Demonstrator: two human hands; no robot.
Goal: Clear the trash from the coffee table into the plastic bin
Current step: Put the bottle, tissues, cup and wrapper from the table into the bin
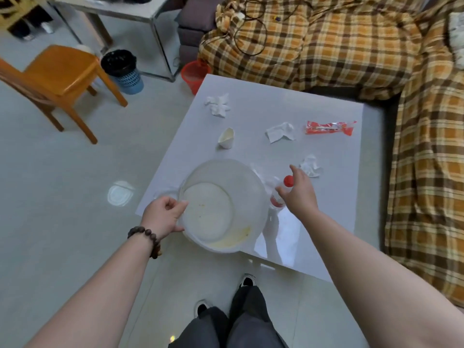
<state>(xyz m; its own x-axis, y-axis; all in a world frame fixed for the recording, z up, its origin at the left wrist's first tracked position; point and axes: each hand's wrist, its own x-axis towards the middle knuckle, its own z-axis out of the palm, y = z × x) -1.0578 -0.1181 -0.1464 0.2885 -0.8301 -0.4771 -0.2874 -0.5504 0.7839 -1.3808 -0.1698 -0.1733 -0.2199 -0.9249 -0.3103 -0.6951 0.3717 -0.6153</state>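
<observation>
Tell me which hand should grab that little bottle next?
The right hand. It hovers open just over the bottle, while the left hand is busy gripping the bin by its rim.

Left hand (164, 217): fingers curled in a closed grip, thumb on top, knuckles leftward; forearm bare, extended forward. Dark brown wooden bead bracelet (147, 238) at wrist. Right hand (300, 192): palm down, fingers spread and loosely bent, reaching far-left; forearm bare, extended diagonally from near right.
</observation>
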